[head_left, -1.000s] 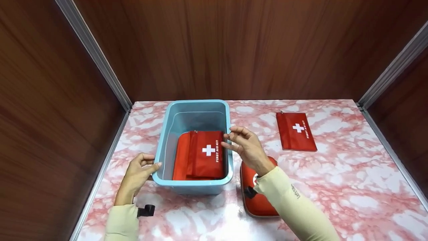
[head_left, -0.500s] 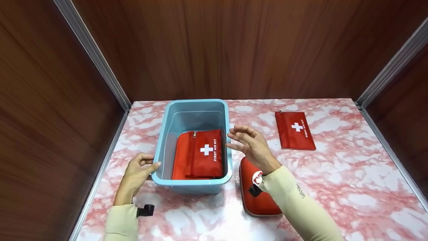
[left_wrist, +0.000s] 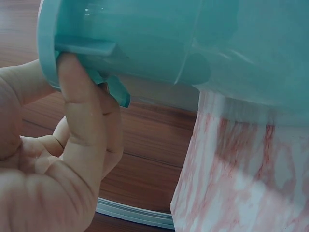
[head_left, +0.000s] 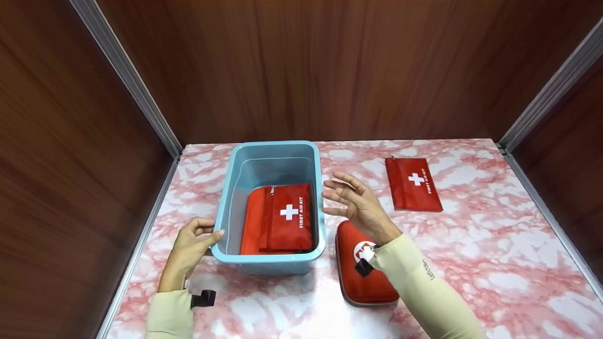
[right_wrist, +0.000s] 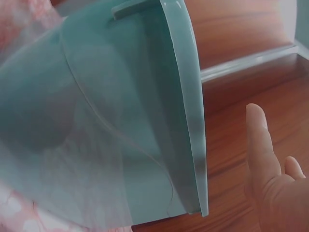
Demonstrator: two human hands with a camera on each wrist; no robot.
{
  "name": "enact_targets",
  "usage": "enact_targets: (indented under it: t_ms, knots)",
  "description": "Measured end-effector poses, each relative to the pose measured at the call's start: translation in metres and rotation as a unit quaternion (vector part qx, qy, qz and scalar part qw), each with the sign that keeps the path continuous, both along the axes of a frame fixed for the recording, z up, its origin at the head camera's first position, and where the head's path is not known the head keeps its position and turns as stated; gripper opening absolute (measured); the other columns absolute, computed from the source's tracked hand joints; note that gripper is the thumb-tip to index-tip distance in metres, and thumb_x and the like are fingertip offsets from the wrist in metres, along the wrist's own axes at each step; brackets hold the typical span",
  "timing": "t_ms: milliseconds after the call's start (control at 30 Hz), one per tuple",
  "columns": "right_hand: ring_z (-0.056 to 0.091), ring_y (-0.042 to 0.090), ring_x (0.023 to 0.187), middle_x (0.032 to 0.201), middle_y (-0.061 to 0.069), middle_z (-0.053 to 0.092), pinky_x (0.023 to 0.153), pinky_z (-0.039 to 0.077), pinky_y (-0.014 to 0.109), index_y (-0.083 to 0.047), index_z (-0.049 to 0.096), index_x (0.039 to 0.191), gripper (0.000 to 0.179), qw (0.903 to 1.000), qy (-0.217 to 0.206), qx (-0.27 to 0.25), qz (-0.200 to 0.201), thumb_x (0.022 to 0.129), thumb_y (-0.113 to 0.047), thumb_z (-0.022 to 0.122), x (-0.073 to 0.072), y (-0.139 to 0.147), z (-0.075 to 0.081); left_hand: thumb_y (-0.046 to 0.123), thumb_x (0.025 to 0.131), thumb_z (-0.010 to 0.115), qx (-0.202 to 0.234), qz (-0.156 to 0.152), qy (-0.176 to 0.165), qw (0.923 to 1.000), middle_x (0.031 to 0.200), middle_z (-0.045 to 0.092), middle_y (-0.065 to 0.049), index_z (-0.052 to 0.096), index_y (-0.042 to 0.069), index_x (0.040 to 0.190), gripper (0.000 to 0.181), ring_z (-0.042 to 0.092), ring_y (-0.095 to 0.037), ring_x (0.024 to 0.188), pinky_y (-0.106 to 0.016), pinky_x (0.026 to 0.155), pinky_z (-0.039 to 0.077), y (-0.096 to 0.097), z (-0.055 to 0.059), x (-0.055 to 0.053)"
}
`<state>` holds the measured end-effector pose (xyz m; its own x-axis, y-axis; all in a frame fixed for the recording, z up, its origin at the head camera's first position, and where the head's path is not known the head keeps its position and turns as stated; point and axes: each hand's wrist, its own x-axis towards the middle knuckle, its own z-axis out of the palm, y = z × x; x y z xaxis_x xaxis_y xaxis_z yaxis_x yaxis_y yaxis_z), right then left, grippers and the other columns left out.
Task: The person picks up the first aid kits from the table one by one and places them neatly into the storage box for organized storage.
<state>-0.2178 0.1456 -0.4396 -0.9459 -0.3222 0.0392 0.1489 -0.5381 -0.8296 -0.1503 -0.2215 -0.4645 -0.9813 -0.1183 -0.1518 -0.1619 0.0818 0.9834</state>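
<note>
A light blue plastic bin [head_left: 268, 258] stands on the table, and my left hand [head_left: 191, 242] pinches its near left rim. In the left wrist view, fingers of the left hand [left_wrist: 77, 140] curl up under the lip of the bin [left_wrist: 145, 43]. Inside lies a red zip pouch [head_left: 282, 223] marked FIRST AID KIT, over an orange-red item [head_left: 252, 221] that it partly covers. My right hand [head_left: 360, 207] hovers just right of the bin, fingers spread and holding nothing. In the right wrist view this hand [right_wrist: 270, 183] is apart from the bin's rim [right_wrist: 193, 116].
An orange-red hard case [head_left: 355, 287] with a round white badge lies right of the bin, partly under my right forearm. Farther right is a second red first aid pouch [head_left: 414, 183]. Wood-grain panels [head_left: 292, 70] close off the back and sides of the marbled table [head_left: 494, 226].
My right hand has drawn back rightward from over the bin's right rim, and its fingers have spread. The left hand keeps its grip on the rim. More of the case's badge shows.
</note>
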Motion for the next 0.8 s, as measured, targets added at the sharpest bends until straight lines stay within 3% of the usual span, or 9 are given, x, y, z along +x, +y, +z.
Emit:
enact_targets:
  t_ms: [167,467,800]
  knots:
    - [0.066,0.031,0.107,0.131,0.018,0.058,0.085,0.057,0.051,-0.005,0.041,0.145,0.048,0.9999,0.005,0.001,0.011,0.098,-0.001,0.051,-0.001,0.004,0.0,-0.007,0.089,0.067,0.003,0.001,0.0,1.0,0.097,0.061,-0.013,0.051,-0.01,0.117,0.033,0.066,-0.014,0.072,-0.029,0.058,0.057,-0.001,-0.001,-0.001]
    - [0.056,0.035,0.124,0.144,0.02,0.045,0.089,0.055,0.052,-0.013,0.022,0.157,0.065,0.9978,0.017,0.019,0.061,0.1,-0.005,0.05,0.0,0.017,-0.003,-0.007,0.089,0.068,0.007,0.002,0.0,1.0,0.096,0.061,-0.012,0.051,-0.01,0.116,0.032,0.066,-0.015,0.074,-0.028,0.056,0.056,-0.001,0.0,-0.001]
    - [0.054,0.033,0.125,0.145,0.015,0.046,0.092,0.054,0.053,-0.014,0.02,0.158,0.063,0.996,0.03,0.037,0.075,0.102,-0.007,0.046,0.0,0.027,-0.007,-0.007,0.089,0.067,0.002,0.005,-0.001,1.0,0.095,0.06,-0.012,0.051,-0.01,0.116,0.031,0.066,-0.015,0.072,-0.028,0.056,0.056,0.0,0.001,0.0]
